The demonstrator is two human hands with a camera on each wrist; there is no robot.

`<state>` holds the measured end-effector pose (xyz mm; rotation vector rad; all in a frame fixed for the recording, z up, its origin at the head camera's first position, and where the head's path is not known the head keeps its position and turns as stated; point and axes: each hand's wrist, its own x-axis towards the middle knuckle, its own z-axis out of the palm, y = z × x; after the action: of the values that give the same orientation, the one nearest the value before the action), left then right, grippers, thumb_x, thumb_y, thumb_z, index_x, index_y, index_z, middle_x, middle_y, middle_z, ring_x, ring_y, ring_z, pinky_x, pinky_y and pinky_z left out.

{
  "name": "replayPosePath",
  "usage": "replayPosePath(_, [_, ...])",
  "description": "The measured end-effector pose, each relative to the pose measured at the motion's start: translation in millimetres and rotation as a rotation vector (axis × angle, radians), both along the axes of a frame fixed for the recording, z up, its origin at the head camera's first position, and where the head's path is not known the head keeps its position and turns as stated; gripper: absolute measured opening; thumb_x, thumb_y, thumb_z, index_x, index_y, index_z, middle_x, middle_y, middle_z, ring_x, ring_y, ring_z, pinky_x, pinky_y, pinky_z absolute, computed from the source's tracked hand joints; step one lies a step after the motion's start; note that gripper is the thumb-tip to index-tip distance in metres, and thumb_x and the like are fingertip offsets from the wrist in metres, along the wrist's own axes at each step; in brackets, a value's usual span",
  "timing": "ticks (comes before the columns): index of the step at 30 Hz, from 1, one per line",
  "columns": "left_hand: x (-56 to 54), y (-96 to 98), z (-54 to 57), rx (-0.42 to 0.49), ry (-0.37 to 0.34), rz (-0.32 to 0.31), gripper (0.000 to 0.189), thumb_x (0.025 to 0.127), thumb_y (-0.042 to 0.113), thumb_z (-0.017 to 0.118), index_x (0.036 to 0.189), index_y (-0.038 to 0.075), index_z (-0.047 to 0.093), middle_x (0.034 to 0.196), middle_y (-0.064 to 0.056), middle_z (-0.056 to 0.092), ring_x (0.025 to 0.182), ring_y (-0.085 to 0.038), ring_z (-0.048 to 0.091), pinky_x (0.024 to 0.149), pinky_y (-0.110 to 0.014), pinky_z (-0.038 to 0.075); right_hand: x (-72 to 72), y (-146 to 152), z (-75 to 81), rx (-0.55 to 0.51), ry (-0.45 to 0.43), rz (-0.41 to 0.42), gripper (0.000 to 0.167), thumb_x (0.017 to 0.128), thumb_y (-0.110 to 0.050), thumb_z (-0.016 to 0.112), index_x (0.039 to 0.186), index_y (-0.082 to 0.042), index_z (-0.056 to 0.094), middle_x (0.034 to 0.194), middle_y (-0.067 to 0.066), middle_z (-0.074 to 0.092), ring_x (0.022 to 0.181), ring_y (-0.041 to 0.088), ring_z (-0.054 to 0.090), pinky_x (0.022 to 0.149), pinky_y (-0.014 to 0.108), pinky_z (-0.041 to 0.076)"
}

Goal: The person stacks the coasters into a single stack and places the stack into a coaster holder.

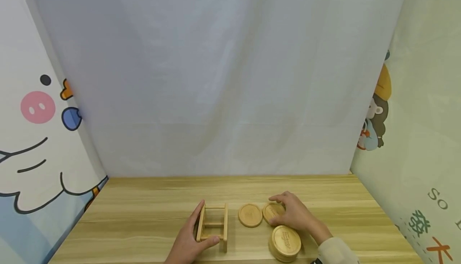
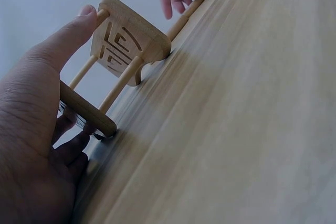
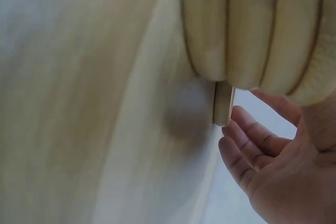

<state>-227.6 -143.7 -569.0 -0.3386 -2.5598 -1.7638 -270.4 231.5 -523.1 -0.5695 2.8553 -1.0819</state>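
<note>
Left hand (image 1: 187, 242) grips a wooden rack (image 1: 225, 223) on the tabletop (image 1: 151, 208).
Its fingers wrap the rack's left side, thumb at the near rail; right of the rack lies a loose disc (image 1: 250, 215), then an outer disc (image 1: 271, 212) with the right hand (image 1: 293, 214) curved about it, whether pinching I cannot tell; a disc stack (image 1: 285, 242) stands right of the rack, nearer the person.

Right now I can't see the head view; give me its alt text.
The left hand holds a small wooden rack while the right hand curves over a round wooden disc. Another disc lies to its left, with a disc stack nearer the viewer, on a wood-grain table.
</note>
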Motion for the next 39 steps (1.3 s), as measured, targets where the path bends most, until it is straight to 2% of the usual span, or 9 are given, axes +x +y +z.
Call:
replayPosePath(3, [0.5,-0.7,-0.3,0.011,-0.011,-0.003,0.112,0.089,0.035,0.096,0.178,0.021,0.029,0.17,-0.022,0.046,0.149,-0.047,0.052,0.115,-0.068,0.047,-1.0,-1.3,-2.1,0.006,0.022,0.001,0.071,0.083,-0.031,0.101,0.142,-0.003,0.073,0.121,0.011,0.064,0.111,0.029,0.062,0.09,0.049,0.056])
replayPosePath(6, [0.6,-1.3,0.1,0.006,-0.011,-0.005,0.111,0.09,0.036,0.095,0.178,0.021,0.028,0.172,-0.022,0.044,0.151,-0.051,0.048,0.116,-0.073,0.045,-1.7,-2.5,-3.1,0.019,0.041,0.006,0.072,0.082,-0.033,0.102,0.141,-0.003,0.073,0.12,0.01,0.064,0.112,0.029,0.062,0.094,0.05,0.056])
replayPosePath(10, [1.1,-1.2,0.9,-0.008,0.005,-0.008,0.111,0.09,0.037,0.094,0.178,0.021,0.029,0.171,-0.023,0.045,0.152,-0.053,0.047,0.115,-0.077,0.043,-1.9,-3.5,-3.0,0.022,0.03,0.013,0.073,0.082,-0.033,0.102,0.142,-0.003,0.073,0.121,0.01,0.064,0.111,0.027,0.06,0.095,0.051,0.055])
replayPosePath(19, [2.8,-0.6,1.9,0.035,-0.018,-0.029,0.111,0.091,0.035,0.094,0.178,0.019,0.027,0.17,-0.024,0.045,0.147,-0.046,0.054,0.114,-0.063,0.05,-1.8,-4.0,-0.6,0.049,0.014,-0.007,0.072,0.08,-0.033,0.103,0.139,-0.003,0.075,0.121,0.01,0.064,0.11,0.026,0.06,0.095,0.051,0.055])
replayPosePath(28, [3.9,-1.5,3.9,0.036,-0.023,-0.011,0.112,0.09,0.036,0.095,0.178,0.02,0.028,0.171,-0.024,0.045,0.149,-0.047,0.052,0.114,-0.066,0.048,-3.2,-9.1,2.6,0.059,-0.005,-0.042,0.071,0.077,-0.028,0.106,0.137,-0.003,0.076,0.121,0.013,0.063,0.109,0.03,0.061,0.097,0.056,0.056])
replayPosePath(39, [2.6,-0.3,8.3,0.053,-0.046,-0.039,0.11,0.093,0.034,0.093,0.179,0.017,0.026,0.173,-0.024,0.041,0.146,-0.044,0.056,0.11,-0.054,0.055,-3.2,-7.1,4.3,0.06,-0.015,-0.015,0.067,0.081,-0.029,0.103,0.136,-0.001,0.076,0.113,0.01,0.062,0.099,0.022,0.057,0.087,0.047,0.054])
